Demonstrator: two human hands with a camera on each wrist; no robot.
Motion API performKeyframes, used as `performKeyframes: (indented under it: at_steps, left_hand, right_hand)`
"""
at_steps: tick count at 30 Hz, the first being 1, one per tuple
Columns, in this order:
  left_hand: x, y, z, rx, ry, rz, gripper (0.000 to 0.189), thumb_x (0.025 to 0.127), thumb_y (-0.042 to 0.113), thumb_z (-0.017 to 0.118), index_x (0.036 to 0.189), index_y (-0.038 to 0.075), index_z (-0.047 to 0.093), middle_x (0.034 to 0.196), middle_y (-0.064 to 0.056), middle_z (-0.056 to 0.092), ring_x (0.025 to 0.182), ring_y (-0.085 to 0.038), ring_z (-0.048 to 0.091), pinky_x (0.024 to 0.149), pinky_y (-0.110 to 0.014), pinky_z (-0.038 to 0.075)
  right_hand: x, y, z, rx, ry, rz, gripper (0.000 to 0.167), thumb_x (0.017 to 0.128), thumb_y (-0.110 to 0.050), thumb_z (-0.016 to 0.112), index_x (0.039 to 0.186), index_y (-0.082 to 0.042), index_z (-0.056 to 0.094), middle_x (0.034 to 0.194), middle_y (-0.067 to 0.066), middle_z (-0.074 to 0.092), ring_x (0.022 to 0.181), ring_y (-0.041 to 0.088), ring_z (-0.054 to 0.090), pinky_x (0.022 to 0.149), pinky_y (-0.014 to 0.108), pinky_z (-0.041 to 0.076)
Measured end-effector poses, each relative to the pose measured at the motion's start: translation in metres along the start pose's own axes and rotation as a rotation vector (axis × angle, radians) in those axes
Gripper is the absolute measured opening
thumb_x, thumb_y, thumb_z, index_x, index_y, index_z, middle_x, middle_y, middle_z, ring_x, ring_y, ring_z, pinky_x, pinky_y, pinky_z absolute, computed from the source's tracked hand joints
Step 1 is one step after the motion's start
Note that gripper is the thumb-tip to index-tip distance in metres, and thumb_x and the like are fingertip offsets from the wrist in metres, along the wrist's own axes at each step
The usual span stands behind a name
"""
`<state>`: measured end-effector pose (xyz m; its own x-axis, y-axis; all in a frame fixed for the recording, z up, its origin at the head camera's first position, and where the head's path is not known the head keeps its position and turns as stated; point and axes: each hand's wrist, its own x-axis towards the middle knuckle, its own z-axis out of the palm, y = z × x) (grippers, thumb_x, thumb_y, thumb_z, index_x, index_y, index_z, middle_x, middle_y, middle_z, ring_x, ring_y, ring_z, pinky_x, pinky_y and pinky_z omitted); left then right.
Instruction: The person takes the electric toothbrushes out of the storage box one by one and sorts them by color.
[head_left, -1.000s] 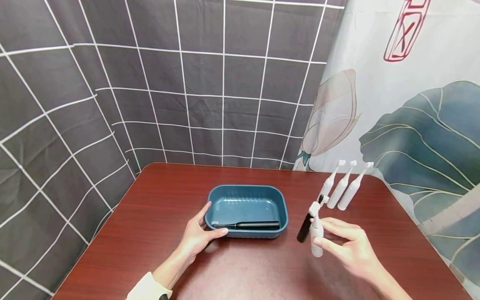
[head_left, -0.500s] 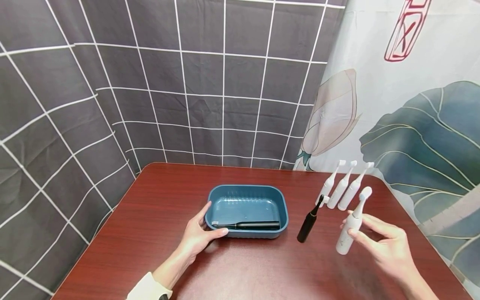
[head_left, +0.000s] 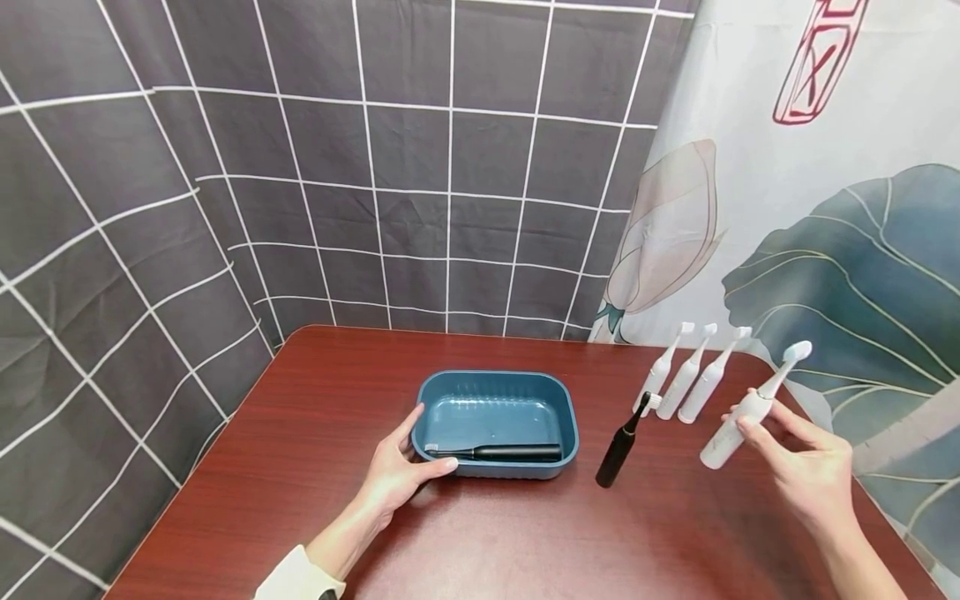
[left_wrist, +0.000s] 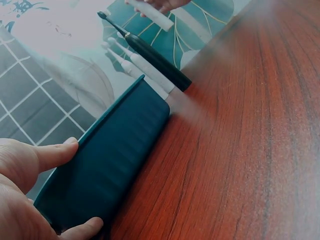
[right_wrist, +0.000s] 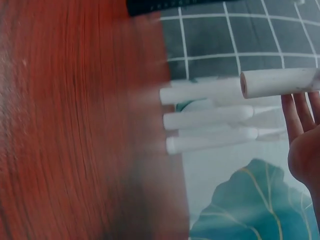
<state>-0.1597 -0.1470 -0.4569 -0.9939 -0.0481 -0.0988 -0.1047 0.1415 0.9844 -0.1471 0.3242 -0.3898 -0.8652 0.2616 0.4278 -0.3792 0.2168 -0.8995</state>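
My left hand [head_left: 393, 471] grips the near left corner of a blue plastic bin [head_left: 495, 468], thumb over the rim. Inside the bin a black electric toothbrush [head_left: 517, 452] lies along the near wall. In my right hand [head_left: 806, 462] is a white electric toothbrush [head_left: 738, 425], pinched between thumb and fingers, tilted with its head up and to the right. The right wrist view shows the base of this white toothbrush [right_wrist: 280, 82] raised off the table. A second black electric toothbrush [head_left: 617, 454] stands upright on the table, right of the bin.
Three white electric toothbrushes [head_left: 682, 387] stand in a row at the back right of the red-brown wooden table [head_left: 337, 383]. A dark grid-patterned cloth [head_left: 405, 208] hangs behind, and a white floral cloth [head_left: 750, 167] hangs at the right.
My right hand has carried the white toothbrush right and away, from beside the standing black one, and tilted it further. The left hand and bin have stayed in place.
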Motion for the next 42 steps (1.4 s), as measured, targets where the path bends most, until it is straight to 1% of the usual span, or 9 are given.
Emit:
performKeyframes:
  at_steps: [3, 7, 10, 12, 22, 31, 34, 41, 42]
  left_hand:
    - [0.001, -0.001, 0.0, -0.002, 0.0, 0.0, 0.103, 0.071, 0.017, 0.093, 0.157, 0.02, 0.038, 0.152, -0.02, 0.044, 0.138, -0.035, 0.044, 0.105, -0.045, 0.042]
    - [0.001, -0.001, 0.0, -0.007, -0.002, 0.001, 0.103, 0.071, 0.016, 0.093, 0.157, 0.02, 0.038, 0.152, -0.02, 0.043, 0.138, -0.035, 0.044, 0.106, -0.045, 0.042]
    - [0.001, -0.001, 0.0, -0.008, -0.003, 0.0, 0.103, 0.071, 0.016, 0.094, 0.157, 0.02, 0.038, 0.153, -0.02, 0.042, 0.138, -0.035, 0.042, 0.106, -0.045, 0.042]
    - [0.001, -0.001, -0.001, -0.008, -0.004, 0.0, 0.103, 0.071, 0.016, 0.094, 0.157, 0.02, 0.038, 0.153, -0.02, 0.041, 0.139, -0.036, 0.042, 0.106, -0.045, 0.042]
    - [0.001, 0.0, -0.001, -0.02, -0.008, -0.001, 0.103, 0.07, 0.016, 0.094, 0.157, 0.019, 0.038, 0.153, -0.02, 0.042, 0.139, -0.035, 0.042, 0.106, -0.044, 0.041]
    - [0.002, -0.001, -0.001, -0.028, -0.007, -0.003, 0.103, 0.07, 0.016, 0.094, 0.157, 0.019, 0.038, 0.152, -0.02, 0.043, 0.139, -0.034, 0.043, 0.107, -0.044, 0.041]
    - [0.002, -0.001, -0.001, -0.031, -0.011, -0.004, 0.103, 0.07, 0.016, 0.094, 0.157, 0.02, 0.038, 0.153, -0.019, 0.042, 0.139, -0.034, 0.042, 0.106, -0.044, 0.041]
    - [0.002, 0.0, -0.002, -0.027, -0.014, -0.001, 0.103, 0.071, 0.015, 0.093, 0.157, 0.02, 0.038, 0.152, -0.019, 0.043, 0.138, -0.034, 0.043, 0.106, -0.044, 0.041]
    - [0.002, 0.0, -0.002, -0.026, -0.014, -0.001, 0.103, 0.071, 0.015, 0.093, 0.157, 0.02, 0.038, 0.152, -0.019, 0.043, 0.138, -0.034, 0.044, 0.106, -0.044, 0.041]
  right_hand:
    - [0.008, 0.01, -0.002, -0.028, 0.059, 0.036, 0.048, 0.085, 0.013, 0.072, 0.131, 0.007, 0.062, 0.092, -0.009, 0.077, 0.084, 0.002, 0.072, 0.072, 0.012, 0.052]
    - [0.017, 0.024, -0.004, -0.12, 0.118, 0.095, 0.045, 0.085, 0.007, 0.076, 0.129, -0.001, 0.067, 0.088, -0.016, 0.075, 0.077, -0.002, 0.07, 0.067, 0.011, 0.051]
    - [0.021, 0.033, -0.003, -0.185, 0.114, 0.135, 0.046, 0.086, 0.0, 0.078, 0.13, -0.008, 0.068, 0.088, -0.022, 0.073, 0.077, -0.005, 0.068, 0.066, 0.01, 0.051]
    - [0.023, 0.038, -0.001, -0.188, 0.112, 0.155, 0.046, 0.085, -0.002, 0.079, 0.13, -0.009, 0.069, 0.089, -0.023, 0.073, 0.077, -0.005, 0.068, 0.064, 0.01, 0.05]
    - [0.026, 0.057, 0.024, -0.263, 0.087, 0.098, 0.046, 0.082, -0.004, 0.083, 0.125, -0.001, 0.07, 0.084, -0.022, 0.072, 0.075, -0.004, 0.064, 0.06, 0.011, 0.049]
    - [0.03, 0.071, 0.042, -0.223, 0.022, 0.124, 0.043, 0.083, -0.001, 0.081, 0.122, 0.008, 0.068, 0.083, -0.018, 0.072, 0.074, -0.005, 0.064, 0.062, 0.01, 0.048]
    - [0.029, 0.074, 0.047, -0.216, 0.023, 0.13, 0.042, 0.083, -0.003, 0.082, 0.122, 0.005, 0.069, 0.083, -0.019, 0.072, 0.072, -0.004, 0.063, 0.061, 0.011, 0.049]
    - [0.026, 0.078, 0.058, -0.097, 0.059, 0.194, 0.042, 0.082, -0.006, 0.084, 0.122, -0.001, 0.072, 0.079, -0.013, 0.072, 0.067, 0.001, 0.062, 0.06, 0.014, 0.051]
    - [0.026, 0.08, 0.059, -0.116, 0.059, 0.177, 0.042, 0.082, -0.006, 0.084, 0.122, -0.001, 0.072, 0.078, -0.014, 0.072, 0.068, 0.0, 0.061, 0.06, 0.014, 0.05]
